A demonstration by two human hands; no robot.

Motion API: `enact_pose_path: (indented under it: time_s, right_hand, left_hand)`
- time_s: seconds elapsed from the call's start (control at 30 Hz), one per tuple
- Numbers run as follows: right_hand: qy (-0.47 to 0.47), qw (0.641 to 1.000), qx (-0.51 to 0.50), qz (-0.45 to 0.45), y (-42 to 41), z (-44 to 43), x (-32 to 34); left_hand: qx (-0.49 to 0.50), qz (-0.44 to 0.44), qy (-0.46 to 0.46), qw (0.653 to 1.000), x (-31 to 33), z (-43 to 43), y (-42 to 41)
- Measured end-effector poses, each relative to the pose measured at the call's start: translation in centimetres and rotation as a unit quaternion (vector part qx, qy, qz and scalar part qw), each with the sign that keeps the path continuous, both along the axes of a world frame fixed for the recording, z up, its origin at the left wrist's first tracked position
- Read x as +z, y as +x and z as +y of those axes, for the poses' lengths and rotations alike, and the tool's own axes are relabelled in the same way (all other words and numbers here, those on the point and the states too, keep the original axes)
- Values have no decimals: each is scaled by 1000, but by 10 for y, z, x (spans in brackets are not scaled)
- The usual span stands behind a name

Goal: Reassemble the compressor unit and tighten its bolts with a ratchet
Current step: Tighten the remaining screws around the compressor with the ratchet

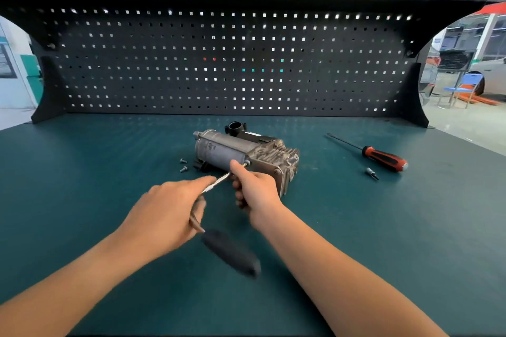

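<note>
Head view, down over workbench (82, 172)

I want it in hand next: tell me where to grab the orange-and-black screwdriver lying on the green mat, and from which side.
Take the orange-and-black screwdriver by its thick handle, from above on the right. It lies flat on the green mat, handle at the near right end; the thin metal shaft points far left and gives little to hold.

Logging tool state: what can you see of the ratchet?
The ratchet has a black grip, motion-blurred, and a thin silver shaft slanting up and right, its tip at the near side of the compressor. The left hand grips it midway; the right hand pinches the shaft near the tip.
</note>
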State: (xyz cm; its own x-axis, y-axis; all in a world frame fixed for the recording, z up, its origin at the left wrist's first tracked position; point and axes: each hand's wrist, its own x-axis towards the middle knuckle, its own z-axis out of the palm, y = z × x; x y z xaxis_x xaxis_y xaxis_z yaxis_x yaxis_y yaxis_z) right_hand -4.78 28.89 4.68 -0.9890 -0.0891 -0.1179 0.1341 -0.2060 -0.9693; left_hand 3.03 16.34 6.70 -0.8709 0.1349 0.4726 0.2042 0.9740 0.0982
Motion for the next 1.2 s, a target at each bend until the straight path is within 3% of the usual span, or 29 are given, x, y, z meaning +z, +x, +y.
enact_pose_path:
  time_s: [0.03, 0.07, 0.1, 0.13, 0.2, 0.23, 0.27, 0.3, 0.33, 0.37, 0.4, 0.47, 0.53, 0.57, 0.6, 0.63, 0.7, 0.77, 0.83, 0.87, 0.9, 0.97, 1.0, 1.03, 1.07, 1.1, 1.13, 1.17, 1.2]
  right_hand:
    - [-4, 1000, 2, -5, 0, 0, 0]
    - [-12, 1000, 5, -11, -1, 0, 0]
    - [-26, 999, 9, -19, -1, 0, 1]
    - [-41, 999, 15, -27, -2, 1, 1]
    - [-66, 996, 32, -41, -3, 2, 2]
    - [-77, 995, 41, -46, -3, 3, 2]
    - [-87, 994, 49, -50, -4, 3, 3]
    - [-93, 993, 55, -52, -4, 3, 4]
    - [-91, 993, 59, -52, -3, 4, 5]
    - [-79, 994, 60, -50, -3, 4, 5]
    - [-59, 996, 55, -43, -2, 4, 5]
    - [-10, 999, 35, -21, 0, 4, 4]
    - [17, 1000, 11, 1, 0, 2, 1]
    - [18, 1000, 1, 11, 1, 0, -1]
    - [15, 1000, -7, 18, 1, -1, -1]
    - [13, 1000, -10, 23, 2, -2, -2]
    - [3, 1000, 0, 21, 3, -2, -1]
    - [-22, 1000, 16, 3, 3, -1, 0]
    - [-42, 999, 28, -11, 2, -1, 0]
    - [-51, 998, 32, -14, 1, -2, -1]
    - [-59, 997, 36, -17, 0, -3, -1]
    - [-69, 996, 44, -22, -1, -4, -2]
    - [-75, 996, 50, -25, -1, -3, -1]
    - [-82, 995, 57, -29, -2, -3, -1]
    - [-87, 994, 64, -32, -2, -2, 0]
    - [-87, 993, 71, -32, -3, 0, 0]
    - [-79, 993, 77, -29, -3, 2, 0]
    - [-63, 995, 80, -25, -2, 3, -1]
    - [-39, 996, 77, -20, -2, 4, -1]
  left_hand:
    - [-25, -55, 166, 984, -5, 1, 0]
    - [-38, -108, 337, 934, -9, 5, 0]
    - [-39, -155, 507, 847, -9, 8, -1]
    - [-33, -200, 646, 736, -10, 10, -2]
    - [-40, -251, 839, 480, -9, 11, -4]
    - [-56, -249, 892, 372, -7, 10, -4]
    - [-70, -239, 918, 308, -5, 9, -6]
    - [-82, -230, 926, 289, -2, 10, -7]
    - [-91, -230, 918, 308, 2, 10, -8]
    - [-91, -238, 898, 360, 5, 11, -9]
    - [-85, -246, 861, 437, 8, 12, -9]
    - [-62, -242, 730, 636, 16, 12, -7]
    - [-42, -201, 484, 850, 19, 10, -3]
    - [-19, -165, 320, 933, 16, 10, -2]
    - [23, -116, 142, 983, 13, 11, 0]
    - [42, -56, 10, 997, 10, 12, 1]
    - [37, -7, -73, 997, 1, 17, 3]
    - [38, -9, -18, 999, -6, 14, 1]
    - [1, -47, 201, 979, -11, 11, 1]
    - [-15, -90, 362, 928, -11, 12, 1]
    - [-16, -129, 524, 842, -11, 13, 0]
    - [-13, -211, 776, 594, -9, 11, -2]
    - [-24, -231, 855, 463, -7, 10, -3]
    - [-36, -227, 904, 360, -3, 9, -4]
    - [-42, -214, 927, 306, 0, 10, -4]
    - [-52, -213, 929, 297, 3, 13, -3]
    - [-56, -224, 914, 334, 5, 17, -3]
    - [-53, -241, 879, 407, 6, 21, -3]
    - [-47, -248, 818, 517, 8, 22, -3]
